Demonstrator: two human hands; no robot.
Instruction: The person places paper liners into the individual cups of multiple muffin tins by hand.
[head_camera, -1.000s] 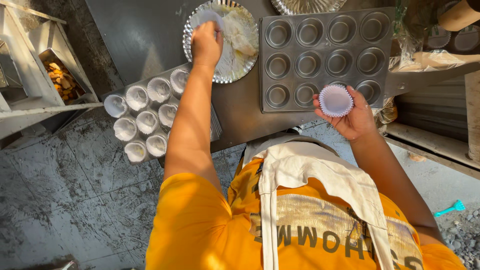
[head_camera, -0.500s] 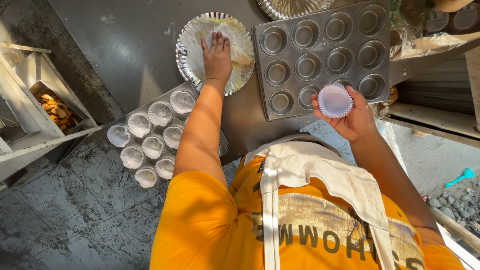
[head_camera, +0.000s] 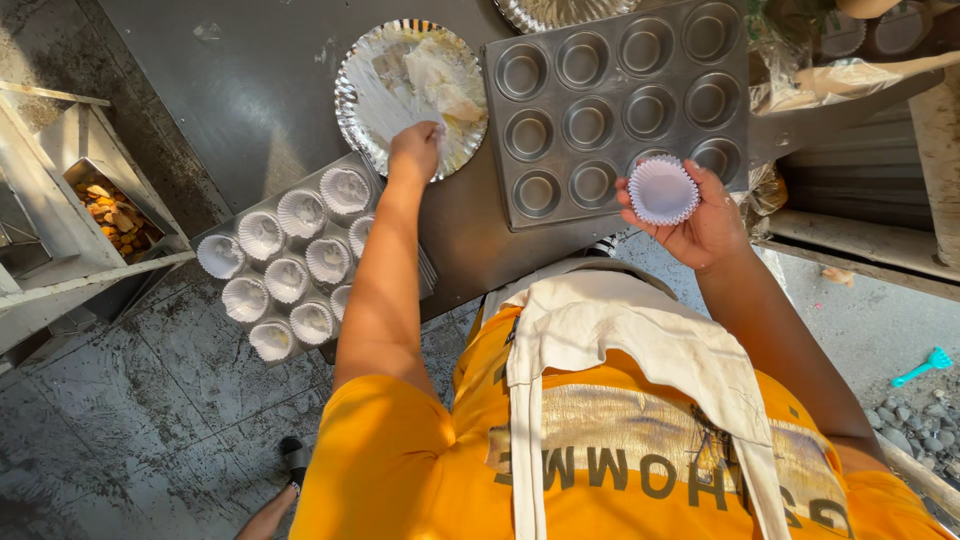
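My left hand (head_camera: 415, 150) reaches out to a round silver foil plate (head_camera: 365, 95). Its fingers are curled down on the plate's near edge, just below a pale, soft white lump (head_camera: 440, 80). I cannot see what is under the fingertips. My right hand (head_camera: 715, 230) holds a white pleated paper liner (head_camera: 662, 190), mouth up. The liner is above the near right corner of an empty grey muffin tin (head_camera: 605, 88). Several white liners (head_camera: 328, 258) fill a second tin, left of my left arm.
Both tins and the plate lie on a dark metal table (head_camera: 250, 90). A white shelf with a tray of orange-brown pieces (head_camera: 110, 210) stands at the left. Another foil plate (head_camera: 560, 12) is at the far edge. A small teal tool (head_camera: 925, 365) lies on the floor at the right.
My left hand has drawn back from the middle of the foil plate to its near edge, and its fingers have curled. My right hand still holds the liner by the empty tin.
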